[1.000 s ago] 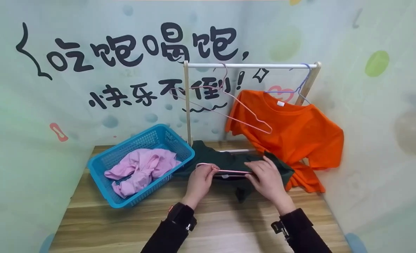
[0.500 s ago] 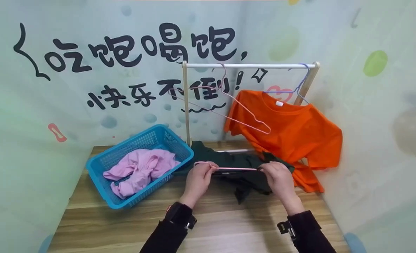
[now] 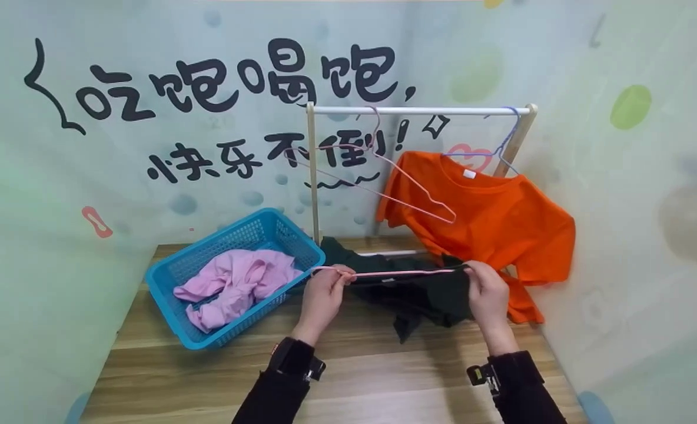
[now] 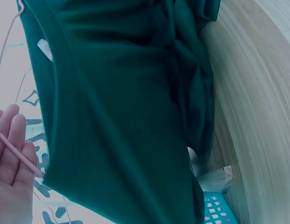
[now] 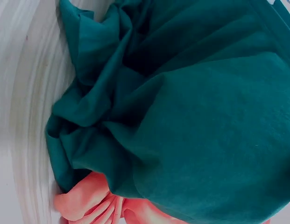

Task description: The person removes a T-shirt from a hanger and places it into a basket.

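Observation:
A dark green T-shirt [image 3: 407, 294] hangs spread between both hands just over the table; its small white neck label [image 4: 45, 49] shows in the left wrist view. My left hand [image 3: 325, 292] holds a pink clothes hanger [image 3: 395, 273], whose wire runs along the shirt's neckline. Part of that hanger [image 4: 17, 155] crosses the fingers in the left wrist view and enters the shirt at the collar. At the other end, my right hand [image 3: 490, 294] pinches the shirt's neck edge near the shoulder. Only green cloth [image 5: 219, 126] fills most of the right wrist view, with the right hand out of it.
A blue basket [image 3: 175, 321] with a pink garment [image 3: 239, 282] stands left on the wooden table [image 3: 360, 377]. Behind is a clothes rack [image 3: 442, 110] bearing a bare pink hanger [image 3: 410, 203] and an orange T-shirt [image 3: 490, 218] on a purple hanger [image 3: 508, 141].
My right hand has moved right from the hanger's middle, drawing the shirt's neckline out along it. My left hand has shifted slightly left and up with the hanger.

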Motion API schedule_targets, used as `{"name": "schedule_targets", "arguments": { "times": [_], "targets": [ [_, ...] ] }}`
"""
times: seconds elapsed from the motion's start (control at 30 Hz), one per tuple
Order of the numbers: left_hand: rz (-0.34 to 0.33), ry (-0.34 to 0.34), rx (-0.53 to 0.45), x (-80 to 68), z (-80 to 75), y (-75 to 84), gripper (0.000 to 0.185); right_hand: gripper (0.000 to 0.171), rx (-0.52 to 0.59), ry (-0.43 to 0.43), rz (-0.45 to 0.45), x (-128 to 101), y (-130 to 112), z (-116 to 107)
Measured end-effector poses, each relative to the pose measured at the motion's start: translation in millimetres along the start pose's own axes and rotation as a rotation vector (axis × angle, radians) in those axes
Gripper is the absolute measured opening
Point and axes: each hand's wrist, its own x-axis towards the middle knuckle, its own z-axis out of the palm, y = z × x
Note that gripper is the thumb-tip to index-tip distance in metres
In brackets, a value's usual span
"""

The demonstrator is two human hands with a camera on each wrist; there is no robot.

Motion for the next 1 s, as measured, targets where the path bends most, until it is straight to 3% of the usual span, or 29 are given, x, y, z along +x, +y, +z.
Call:
{"name": "schedule_targets", "arguments": {
  "times": [0.13, 0.27, 0.47, 0.57, 0.67, 0.73, 0.8, 0.93, 1.0],
  "targets": [
    [-0.026, 0.046, -0.131, 2.0, -6.2, -2.6, 0.013, 0.006, 0.024, 0.046, 0.119, 0, 5, -3],
    [-0.019, 0.074, -0.183, 4.3, -12.4, -2.3, 0.014, 0.005, 0.020, 0.009, 0.168, -6, 9, -4],
    [-0.025, 0.025, -0.087, 2.8, -12.8, 2.1, 0.016, 0.011, 0.009, -0.174, 0.149, -9, 3, 3],
    [-0.025, 0.001, -0.015, 1.4, -8.2, 2.3, 0.014, 0.033, 0.064, -0.285, 0.207, -5, 0, 7],
    [-0.030, -0.017, 0.041, -0.2, -2.9, 0.7, 0.012, 0.060, 0.138, -0.340, 0.257, -3, -3, 9],
    [-0.025, -0.027, 0.071, -2.2, 0.3, -0.9, 0.010, 0.070, 0.146, -0.343, 0.223, -2, -4, 10],
    [-0.013, -0.037, 0.090, -4.6, 3.1, -2.6, 0.009, 0.069, 0.116, -0.344, 0.133, -2, -5, 10],
    [0.013, -0.057, 0.118, -7.4, 6.1, -1.7, 0.008, 0.049, 0.014, -0.380, -0.101, -1, -5, 12],
    [0.015, -0.069, 0.128, -7.4, 6.7, 0.0, 0.008, 0.036, -0.017, -0.400, -0.167, -1, -6, 13]
  ]
}}
